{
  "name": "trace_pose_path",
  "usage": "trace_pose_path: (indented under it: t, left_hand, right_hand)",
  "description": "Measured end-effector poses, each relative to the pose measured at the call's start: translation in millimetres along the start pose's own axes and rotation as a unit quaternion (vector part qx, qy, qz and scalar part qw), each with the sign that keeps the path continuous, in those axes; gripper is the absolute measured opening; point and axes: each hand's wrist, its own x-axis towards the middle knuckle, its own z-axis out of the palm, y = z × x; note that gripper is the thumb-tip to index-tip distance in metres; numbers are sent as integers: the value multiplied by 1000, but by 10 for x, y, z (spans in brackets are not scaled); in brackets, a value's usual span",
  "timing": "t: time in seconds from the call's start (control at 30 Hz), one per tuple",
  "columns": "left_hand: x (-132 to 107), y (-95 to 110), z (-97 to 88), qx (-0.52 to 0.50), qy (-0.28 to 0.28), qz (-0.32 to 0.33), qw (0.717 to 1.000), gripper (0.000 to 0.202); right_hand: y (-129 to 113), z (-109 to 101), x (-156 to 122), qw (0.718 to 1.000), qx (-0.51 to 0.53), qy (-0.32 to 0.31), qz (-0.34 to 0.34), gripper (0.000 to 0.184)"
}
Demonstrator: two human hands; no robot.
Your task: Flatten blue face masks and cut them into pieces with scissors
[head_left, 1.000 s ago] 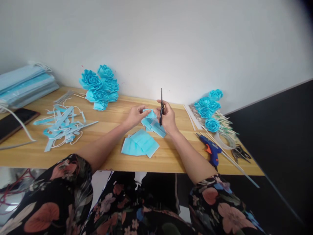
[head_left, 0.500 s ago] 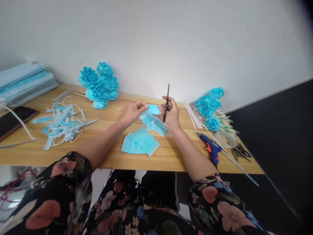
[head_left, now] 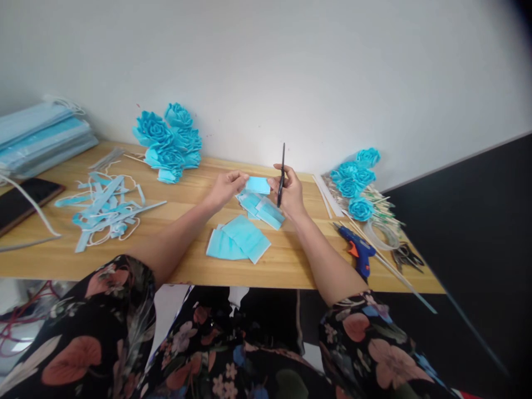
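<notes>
My left hand (head_left: 228, 187) pinches the left end of a small folded piece of blue mask fabric (head_left: 258, 185). The thumb of my right hand (head_left: 292, 194) touches the piece's right end. Black-handled scissors (head_left: 281, 180) are also held in that hand, their blades pointing up and away from the fabric. Several cut blue-and-white pieces (head_left: 270, 214) lie overlapping on the table just below my hands. Closer to the front edge, larger light-blue squares (head_left: 240, 238) lie partly over one another.
Cut strips and ear loops (head_left: 108, 210) lie at left, near a phone (head_left: 29, 199) and stacked masks (head_left: 45, 133). Blue fabric roses (head_left: 168, 144) stand against the wall; more roses (head_left: 355, 177) are at right. A glue gun (head_left: 358, 249), tape roll (head_left: 382, 235) and pliers (head_left: 407, 257) lie nearby.
The fabric piece has shifted slightly left and turned a little, showing more of its face. The scissors have moved slightly left with my right hand.
</notes>
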Motion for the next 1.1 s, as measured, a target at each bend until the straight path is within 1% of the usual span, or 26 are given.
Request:
trace_pose_path:
  t: [0.1,0.27,0.37,0.43,0.53,0.6,0.7,0.77,0.83,0.9,0.97,1.0,1.03,1.1]
  left_hand:
    - [-5,10,-11,-5,-9,4,1000,46]
    - [29,-80,-29,-41,-22,-26,999,37]
    - [39,-119,-37,-41,-16,-26,999,33]
    - [32,-121,-37,-41,-12,-25,999,36]
    - [17,-105,-26,-24,-12,-32,999,46]
    - [17,-96,-19,-13,-10,-33,999,49]
    - [42,-88,-31,-2,-16,-40,999,45]
    - [65,-74,-66,22,-29,-63,997,41]
    - [78,-39,-118,64,-62,-95,991,38]
    - [71,20,-169,106,-150,-121,975,35]
    - [45,93,-196,149,-240,-109,953,35]
    - [28,131,-196,170,-272,-93,942,33]
    - [11,166,-189,186,-295,-76,934,32]
    - [-17,223,-160,203,-319,-50,924,30]
  right_hand:
    - [8,-9,-2,1000,7,-4,-1,58]
    - [35,-3,-12,1000,15,-7,10,55]
    - [59,0,-14,999,31,-11,13,54]
    - [67,-1,-14,999,41,-11,15,53]
    - [55,-9,-13,999,37,-13,19,54]
    - [33,-20,-7,999,25,-12,16,55]
    - [12,-55,19,1000,10,-4,8,55]
    - [23,-91,51,1000,2,3,9,53]
    - [52,-131,89,1000,-1,15,4,51]
    - [85,-166,125,999,9,32,-3,49]
    - [106,-189,148,999,13,43,-4,47]
    - [109,-194,154,999,11,45,-3,47]
    - [109,-196,156,999,9,45,-1,46]
    - [100,-191,151,999,9,41,3,46]
